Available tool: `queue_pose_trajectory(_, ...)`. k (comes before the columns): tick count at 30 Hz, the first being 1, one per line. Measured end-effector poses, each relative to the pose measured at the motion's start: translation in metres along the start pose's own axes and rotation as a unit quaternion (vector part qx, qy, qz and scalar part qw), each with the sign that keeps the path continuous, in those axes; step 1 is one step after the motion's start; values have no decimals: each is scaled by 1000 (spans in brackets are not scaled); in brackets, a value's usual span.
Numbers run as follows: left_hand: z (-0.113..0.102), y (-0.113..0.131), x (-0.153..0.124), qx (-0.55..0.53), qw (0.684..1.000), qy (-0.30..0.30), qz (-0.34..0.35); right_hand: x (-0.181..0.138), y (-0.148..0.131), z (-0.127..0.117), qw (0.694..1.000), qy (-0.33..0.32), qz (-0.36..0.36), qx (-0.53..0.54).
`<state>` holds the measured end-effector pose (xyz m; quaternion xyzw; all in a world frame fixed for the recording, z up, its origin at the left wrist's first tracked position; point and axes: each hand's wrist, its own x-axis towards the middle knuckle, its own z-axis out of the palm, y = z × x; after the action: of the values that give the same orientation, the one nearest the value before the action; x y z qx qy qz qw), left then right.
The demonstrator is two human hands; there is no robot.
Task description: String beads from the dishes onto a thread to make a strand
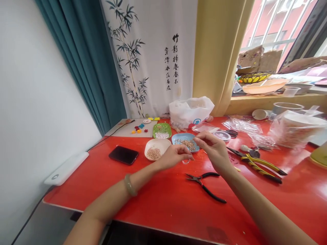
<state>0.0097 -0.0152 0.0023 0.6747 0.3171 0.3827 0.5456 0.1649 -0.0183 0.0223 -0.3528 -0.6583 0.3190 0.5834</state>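
Near the light-blue plastic dish [187,136], your left hand [176,156] holds a seemingly unfinished clear loop [186,163]; whether your right hand [214,149] holds anything, I can't tell.

A teal curtain [84,68] hangs beside a white wall [48,95].

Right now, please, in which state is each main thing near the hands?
Left hand: pinching; contents unclear
Right hand: pinching; contents unclear
Blue dish: holding gold beads
Cream dish: holding gold beads
Green dish: holding white beads
Black-handled pliers: handles spread
Yellow-handled pliers: handles spread
Phone: lying flat, screen dark
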Motion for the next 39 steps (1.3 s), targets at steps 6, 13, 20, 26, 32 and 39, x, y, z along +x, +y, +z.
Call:
queue_pose_trajectory(6, -15, 11, 3, -173, 982, 74, 18, -1, 11, 12, 938, -97, 237, 232)
queue_pose_trajectory(13, -37, 11, 10, -146, 970, 180, 69, -7, 16, 19, 834, -220, 391, 322)
queue_pose_trajectory(20, -50, 7, 15, -26, 968, 218, 124, -10, 13, 22, 846, -181, 419, 276)
queue_pose_trajectory(26, -53, 8, 14, -5, 971, 212, 111, -11, 21, 21, 863, -179, 397, 255)
queue_pose_trajectory(32, -52, 13, 12, -18, 971, 217, 95, -12, 21, 22, 883, -192, 339, 261)
queue_pose_trajectory(39, -51, 18, 11, -59, 969, 229, 79, -12, 16, 22, 921, -211, 300, 133)
